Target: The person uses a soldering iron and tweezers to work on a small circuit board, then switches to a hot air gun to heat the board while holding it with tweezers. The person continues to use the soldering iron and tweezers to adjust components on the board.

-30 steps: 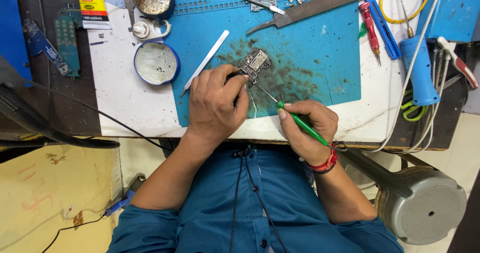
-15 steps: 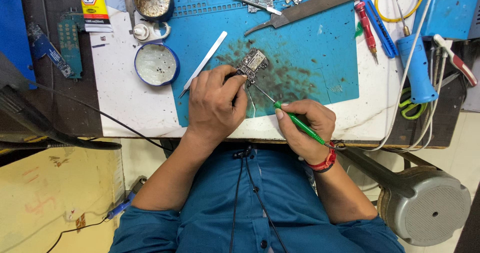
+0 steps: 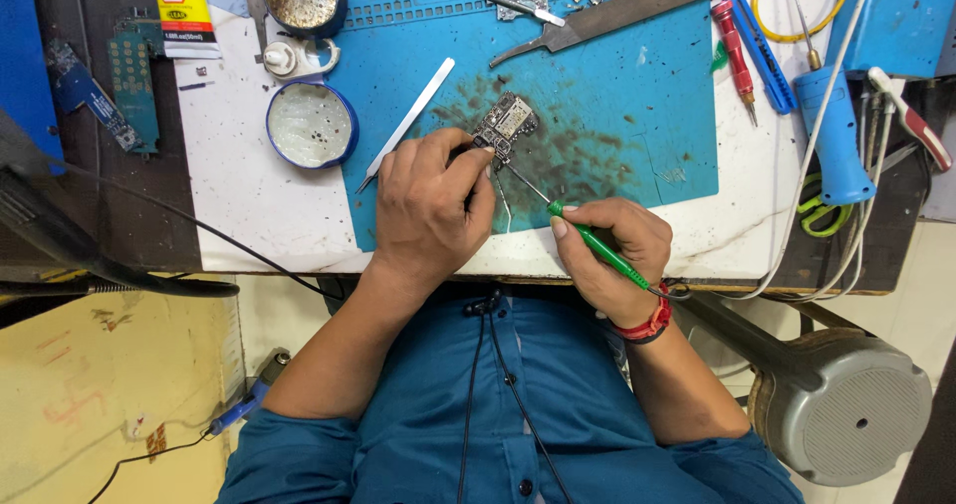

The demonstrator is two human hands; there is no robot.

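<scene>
Blue repair mat (image 3: 637, 86) on a cluttered white bench, and at its centre I've got a small circuit board (image 3: 505, 126), pinned at its near edge by my left hand (image 3: 430, 205), fingertips pressed together on it so it can't slide. My right hand (image 3: 612, 250) pinches a green-handled soldering iron (image 3: 597, 250) like a pen, tip angled up toward the board; whether it touches, I can't tell. Beyond sit a white spudger (image 3: 408, 124), a round flux tin (image 3: 311, 126) and a blue screwdriver (image 3: 762, 51). My knuckles hide the board's near corner.
</scene>
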